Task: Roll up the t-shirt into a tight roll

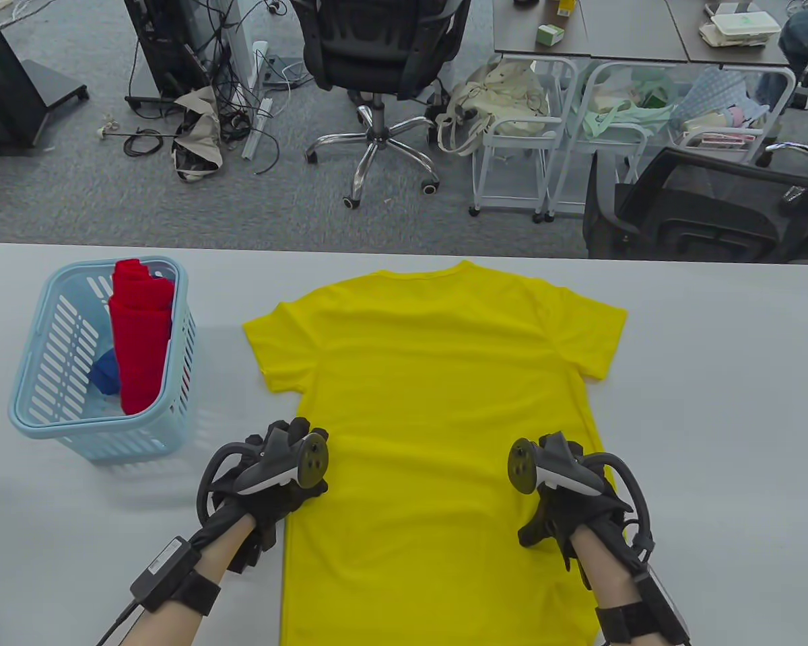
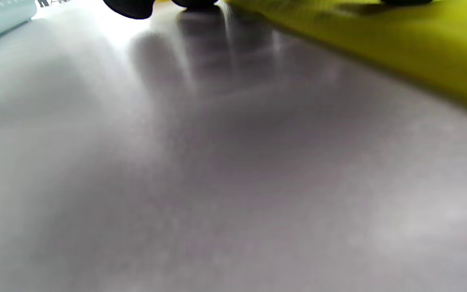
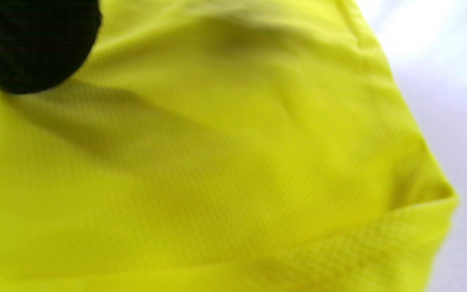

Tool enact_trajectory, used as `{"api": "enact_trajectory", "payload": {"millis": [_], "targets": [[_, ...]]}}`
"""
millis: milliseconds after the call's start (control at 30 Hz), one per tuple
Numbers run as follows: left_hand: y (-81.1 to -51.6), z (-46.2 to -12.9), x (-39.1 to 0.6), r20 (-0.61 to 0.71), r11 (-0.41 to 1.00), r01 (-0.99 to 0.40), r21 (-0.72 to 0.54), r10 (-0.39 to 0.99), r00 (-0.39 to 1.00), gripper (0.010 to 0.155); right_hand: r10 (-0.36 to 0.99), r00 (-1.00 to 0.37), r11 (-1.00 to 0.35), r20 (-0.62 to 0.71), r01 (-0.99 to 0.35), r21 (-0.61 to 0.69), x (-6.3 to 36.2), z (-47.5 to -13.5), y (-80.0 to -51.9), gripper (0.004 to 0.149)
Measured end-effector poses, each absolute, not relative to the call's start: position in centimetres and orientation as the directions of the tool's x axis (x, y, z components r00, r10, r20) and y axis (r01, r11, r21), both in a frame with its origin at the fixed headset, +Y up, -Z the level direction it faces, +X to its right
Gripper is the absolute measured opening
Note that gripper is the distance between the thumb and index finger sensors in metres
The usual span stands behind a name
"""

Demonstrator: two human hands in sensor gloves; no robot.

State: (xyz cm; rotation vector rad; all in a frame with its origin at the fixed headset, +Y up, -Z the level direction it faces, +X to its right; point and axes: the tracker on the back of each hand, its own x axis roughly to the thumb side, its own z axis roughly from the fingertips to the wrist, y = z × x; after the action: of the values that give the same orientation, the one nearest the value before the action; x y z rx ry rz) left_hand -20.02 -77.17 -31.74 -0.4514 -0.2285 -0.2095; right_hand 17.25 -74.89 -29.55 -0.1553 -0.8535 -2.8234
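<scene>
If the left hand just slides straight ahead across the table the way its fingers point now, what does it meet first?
Probably the yellow t-shirt: the left hand sits at its left side edge, fingers pointing up-table, slightly inward. Going on, it would likely reach the left sleeve. The blue basket lies off to the left. Height is unclear.

A pale grey table carries everything; a yellow t-shirt lies spread flat on its middle, neck toward the far edge, sleeves out to both sides; a light blue slotted basket stands on the table well to the shirt's left, near the far edge.
</scene>
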Motion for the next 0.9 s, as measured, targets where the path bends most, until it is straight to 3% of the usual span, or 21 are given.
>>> {"api": "enact_trajectory", "payload": {"millis": [167, 300, 400, 567, 767, 900], "targets": [[-74.9, -33.0, -19.3, 0.219, 0.919, 0.216, -0.331, -0.148, 0.964, 0.076, -0.100, -0.992, -0.842, 0.080, 0.127, 0.524, 17.6, -31.7, -73.8, 0.102], [-75.7, -34.9, -17.9, 0.215, 0.876, 0.226, -0.425, -0.145, 0.966, 0.082, -0.054, -0.998, -0.792, 0.035, 0.064, 0.607, 17.7, -34.5, -75.1, 0.086], [-77.8, -37.0, -17.5, 0.201, 0.795, 0.268, -0.544, -0.186, 0.962, 0.083, -0.057, -0.998, -0.739, -0.037, 0.017, 0.674, 18.7, -36.4, -77.0, 0.085], [-77.6, -39.7, -17.3, 0.195, 0.759, 0.245, -0.603, -0.157, 0.968, 0.085, -0.002, -0.995, -0.734, -0.096, -0.064, 0.676, 20.2, -37.8, -77.4, 0.087], [-76.6, -41.8, -16.4, 0.224, 0.753, 0.312, -0.579, -0.221, 0.949, 0.082, -0.063, -0.993, -0.728, -0.096, -0.020, 0.686, 19.9, -38.7, -76.9, 0.087], [-74.7, -43.0, -17.4, 0.173, 0.816, 0.296, -0.496, -0.241, 0.955, 0.077, -0.039, -0.999, -0.776, 0.010, 0.036, 0.629, 17.2, -37.4, -75.5, 0.087]]}}
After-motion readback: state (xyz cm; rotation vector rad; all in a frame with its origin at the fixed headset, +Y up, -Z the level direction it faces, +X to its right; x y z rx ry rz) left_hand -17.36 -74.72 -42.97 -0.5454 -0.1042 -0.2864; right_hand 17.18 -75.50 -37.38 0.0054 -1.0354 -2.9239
